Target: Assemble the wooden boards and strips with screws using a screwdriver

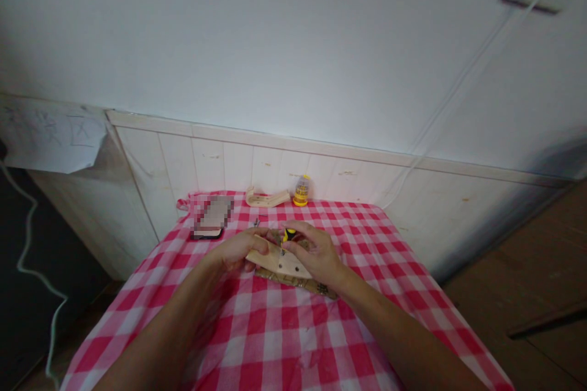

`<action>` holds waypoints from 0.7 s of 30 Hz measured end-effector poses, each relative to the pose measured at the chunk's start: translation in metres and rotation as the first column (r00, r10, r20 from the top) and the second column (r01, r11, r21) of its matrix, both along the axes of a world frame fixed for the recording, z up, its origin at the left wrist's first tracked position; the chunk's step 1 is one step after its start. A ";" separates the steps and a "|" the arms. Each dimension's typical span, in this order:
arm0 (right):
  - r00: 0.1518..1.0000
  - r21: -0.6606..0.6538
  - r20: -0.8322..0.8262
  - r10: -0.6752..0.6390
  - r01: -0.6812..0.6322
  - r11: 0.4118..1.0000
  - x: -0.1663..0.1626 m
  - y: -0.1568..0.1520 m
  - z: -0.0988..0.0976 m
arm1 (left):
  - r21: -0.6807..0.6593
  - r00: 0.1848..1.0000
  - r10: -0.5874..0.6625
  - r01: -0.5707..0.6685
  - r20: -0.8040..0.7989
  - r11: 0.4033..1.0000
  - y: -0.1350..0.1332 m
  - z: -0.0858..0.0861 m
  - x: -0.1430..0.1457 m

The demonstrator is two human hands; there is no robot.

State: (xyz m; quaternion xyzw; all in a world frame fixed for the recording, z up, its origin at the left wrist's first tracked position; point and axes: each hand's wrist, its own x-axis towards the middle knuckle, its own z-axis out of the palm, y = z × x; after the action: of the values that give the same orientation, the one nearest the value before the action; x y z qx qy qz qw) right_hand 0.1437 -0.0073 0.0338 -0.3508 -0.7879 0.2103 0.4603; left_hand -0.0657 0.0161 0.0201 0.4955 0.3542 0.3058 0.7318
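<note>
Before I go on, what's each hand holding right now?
Left hand: closed on the wooden piece.
Right hand: closed on the yellow-and-black screwdriver.

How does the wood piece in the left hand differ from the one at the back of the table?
The front piece is gripped by the left hand; the back piece lies on the cloth, untouched.
The right hand holds a yellow-black tool to the front piece; the back piece lies beside a yellow container.
Both look pale and wooden.
</note>
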 end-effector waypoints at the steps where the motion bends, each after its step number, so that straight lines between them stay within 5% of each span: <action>1: 1.000 0.011 0.009 0.014 -0.014 1.000 0.000 -0.001 0.001 | -0.003 1.000 -0.003 0.003 0.005 1.000 -0.001 0.001 0.000; 7: 0.996 0.107 0.066 0.065 -0.072 0.992 0.004 -0.004 0.009 | 0.003 1.000 -0.007 0.007 -0.009 1.000 -0.001 0.002 -0.001; 21: 0.999 -0.018 -0.017 0.043 -0.044 0.999 0.002 -0.001 0.009 | -0.021 1.000 0.005 -0.005 -0.007 1.000 0.001 -0.001 -0.001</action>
State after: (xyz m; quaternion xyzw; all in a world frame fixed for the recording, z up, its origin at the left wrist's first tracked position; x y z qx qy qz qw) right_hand 0.1461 -0.0079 0.0429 -0.3362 -0.7896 0.2305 0.4587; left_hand -0.0671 0.0175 0.0192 0.4879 0.3610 0.3025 0.7349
